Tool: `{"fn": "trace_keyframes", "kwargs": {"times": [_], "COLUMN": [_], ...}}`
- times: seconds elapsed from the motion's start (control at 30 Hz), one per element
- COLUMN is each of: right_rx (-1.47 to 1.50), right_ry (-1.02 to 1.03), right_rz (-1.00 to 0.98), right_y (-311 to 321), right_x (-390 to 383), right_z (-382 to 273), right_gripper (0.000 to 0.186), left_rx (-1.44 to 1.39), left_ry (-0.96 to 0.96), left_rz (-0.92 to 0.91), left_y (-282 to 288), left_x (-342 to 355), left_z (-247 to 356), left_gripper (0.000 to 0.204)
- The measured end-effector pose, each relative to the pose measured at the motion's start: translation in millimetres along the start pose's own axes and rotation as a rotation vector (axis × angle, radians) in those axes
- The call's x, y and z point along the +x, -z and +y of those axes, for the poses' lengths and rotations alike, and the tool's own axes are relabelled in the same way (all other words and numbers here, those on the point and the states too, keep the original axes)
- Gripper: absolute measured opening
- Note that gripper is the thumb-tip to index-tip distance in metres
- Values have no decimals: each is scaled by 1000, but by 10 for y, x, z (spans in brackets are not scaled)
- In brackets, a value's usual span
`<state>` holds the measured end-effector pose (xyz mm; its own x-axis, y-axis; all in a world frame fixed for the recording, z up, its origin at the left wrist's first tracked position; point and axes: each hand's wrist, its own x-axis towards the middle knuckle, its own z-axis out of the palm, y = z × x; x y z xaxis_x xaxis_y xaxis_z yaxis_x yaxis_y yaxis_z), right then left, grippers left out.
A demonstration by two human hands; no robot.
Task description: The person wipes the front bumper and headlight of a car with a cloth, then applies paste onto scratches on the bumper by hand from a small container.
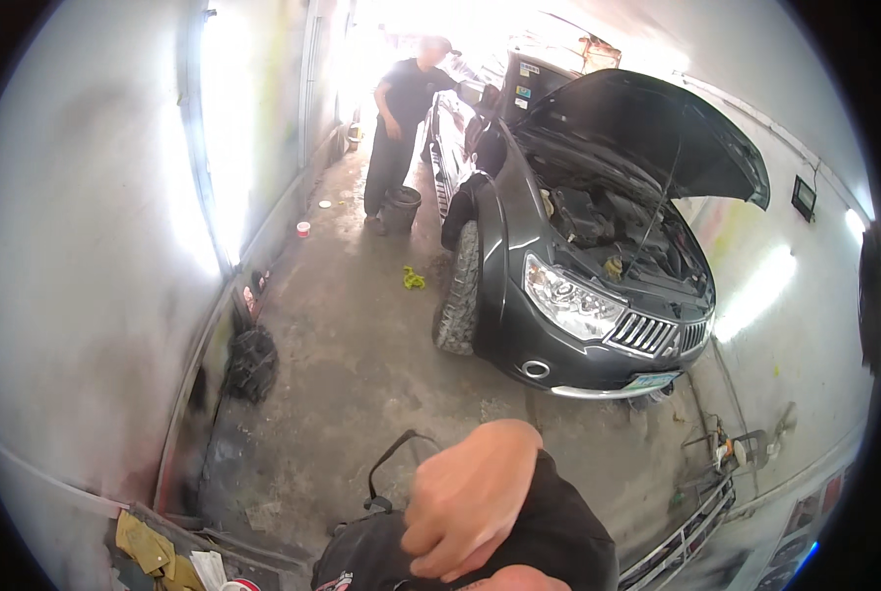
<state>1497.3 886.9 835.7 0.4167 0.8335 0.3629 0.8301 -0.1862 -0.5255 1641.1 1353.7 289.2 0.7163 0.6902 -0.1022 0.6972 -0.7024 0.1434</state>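
At the lower middle, close in front of my black shirt [361,547], is my right hand [470,497]. Its back faces up and its fingers curl inward; anything inside them is hidden. A thin black strap [376,478] loops up beside it from the shirt. More bare skin shows at the bottom edge, but I cannot tell which part of an arm it is. My left hand is out of sight. Beyond, a dark grey SUV [504,325] stands with its hood [647,128] raised and the engine bay [608,231] exposed.
A person [411,108] in dark clothes stands beside the SUV, near a black bucket [401,209]. A yellow-green cloth [414,279] and a dark bundle [252,362] lie on the floor. A metal rack [691,527] is at lower right; brown paper [145,542] is at lower left.
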Motion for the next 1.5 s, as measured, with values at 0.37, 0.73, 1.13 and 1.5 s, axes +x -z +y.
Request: {"fn": "trace_keyframes", "kwargs": {"times": [0.37,0.73,1.13,1.5], "right_rx": [479,584,27,566], "right_ry": [44,-88,-1724,-2605], "right_rz": [87,529,568,746], "right_y": [-484,-889,-3268,-6336], "right_x": [61,-179,-2243,-3473], "right_z": [776,1017,1715,-16], "right_gripper": [27,68,42,40], "left_rx": [8,23,16,-89], "left_ry": [-122,-228,-358,-710], "left_rz": [14,11,-59,-56], "left_y": [-1,31,-17,327], "left_x": [94,258,364,307], "left_z": [10,-114,-312,-116], "left_gripper": [122,118,114,111]}}
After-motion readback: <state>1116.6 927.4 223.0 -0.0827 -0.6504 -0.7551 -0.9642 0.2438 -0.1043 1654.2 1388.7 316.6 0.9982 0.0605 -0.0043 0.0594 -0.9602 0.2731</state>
